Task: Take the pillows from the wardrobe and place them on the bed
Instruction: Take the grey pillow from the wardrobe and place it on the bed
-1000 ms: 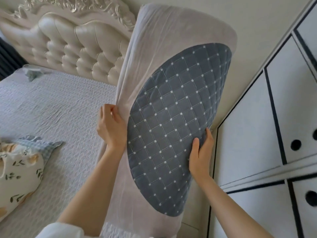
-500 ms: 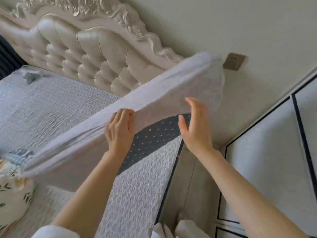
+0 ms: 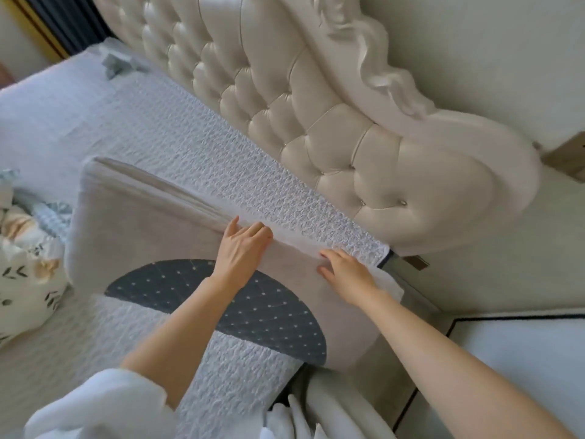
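Note:
A long pale grey pillow (image 3: 142,236) with a dark blue quilted, dotted patch (image 3: 262,312) lies across the bed (image 3: 158,128) near its right edge, a little short of the headboard. My left hand (image 3: 242,248) is on the pillow's far edge with its fingers curled over the seam. To its right, my right hand (image 3: 346,278) grips the same edge close to the pillow's right corner. Both forearms reach over the pillow and hide part of the patch. A second pillow (image 3: 25,280), cream with a leaf print, lies at the bed's left side.
A tufted cream headboard (image 3: 316,90) runs along the far side of the bed. A white wardrobe door (image 3: 522,343) with dark trim stands at the lower right, across a narrow gap of floor. A small grey-blue cloth (image 3: 117,61) lies at the far corner of the bed.
The pillow went from upright in both hands to flat on the bed. My hands slid from its sides to its far edge. The view tilted down toward the mattress.

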A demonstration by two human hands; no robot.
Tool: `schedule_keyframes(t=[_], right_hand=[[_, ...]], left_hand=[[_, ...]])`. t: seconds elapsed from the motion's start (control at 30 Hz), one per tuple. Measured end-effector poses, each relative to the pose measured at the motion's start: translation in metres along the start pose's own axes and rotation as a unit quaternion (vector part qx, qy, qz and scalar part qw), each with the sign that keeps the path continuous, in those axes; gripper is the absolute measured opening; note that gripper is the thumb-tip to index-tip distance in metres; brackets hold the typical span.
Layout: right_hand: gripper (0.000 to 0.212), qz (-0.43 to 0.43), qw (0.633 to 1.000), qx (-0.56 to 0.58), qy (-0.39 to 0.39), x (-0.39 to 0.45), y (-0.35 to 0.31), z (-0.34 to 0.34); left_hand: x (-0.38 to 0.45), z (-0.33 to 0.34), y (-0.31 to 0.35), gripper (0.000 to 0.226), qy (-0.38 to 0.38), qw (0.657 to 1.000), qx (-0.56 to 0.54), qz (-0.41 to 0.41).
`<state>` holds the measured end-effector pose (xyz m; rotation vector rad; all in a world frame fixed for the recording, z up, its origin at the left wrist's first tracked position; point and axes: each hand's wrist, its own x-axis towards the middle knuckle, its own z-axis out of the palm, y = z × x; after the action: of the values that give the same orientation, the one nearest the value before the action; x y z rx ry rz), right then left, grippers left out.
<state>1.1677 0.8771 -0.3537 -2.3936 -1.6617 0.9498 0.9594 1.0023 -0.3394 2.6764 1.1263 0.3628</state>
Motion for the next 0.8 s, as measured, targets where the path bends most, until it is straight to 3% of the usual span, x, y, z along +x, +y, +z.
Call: schedule_keyframes(t=[0.1,0.4,0.47,0.53,0.63,0.8], right_hand=[[0.05,-0.006,0.998,0.034,-0.049,0.032,0.021,0.005],[0.057,-0.025,0.995,0.011,-0.093,0.111,0.059,0.017],[0.063,-0.031,0.995,-0.009,-0.091,0.125,0.068,0.023],[0.064,-0.002,0.995,-0.019,-0.097,0.14,0.08,0.028],[0.057,0.037,0.988,-0.021,-0.146,0.155,0.098,0.036],[0.053,-0.005,0.99,-0.1,-0.098,0.166,0.102,0.051]], left_hand=[[0.022,0.026,-0.001,0.01,-0.021,0.997,-0.018,-0.066],[0.092,0.093,-0.012,0.021,-0.014,0.966,-0.07,-0.249],[0.085,0.113,-0.014,0.024,-0.057,0.957,-0.06,-0.28],[0.065,0.136,-0.015,0.033,-0.15,0.927,-0.058,-0.338],[0.016,0.165,-0.016,0.045,-0.244,0.85,-0.112,-0.453],[-0.031,0.191,-0.003,0.065,-0.157,0.779,-0.218,-0.566]])
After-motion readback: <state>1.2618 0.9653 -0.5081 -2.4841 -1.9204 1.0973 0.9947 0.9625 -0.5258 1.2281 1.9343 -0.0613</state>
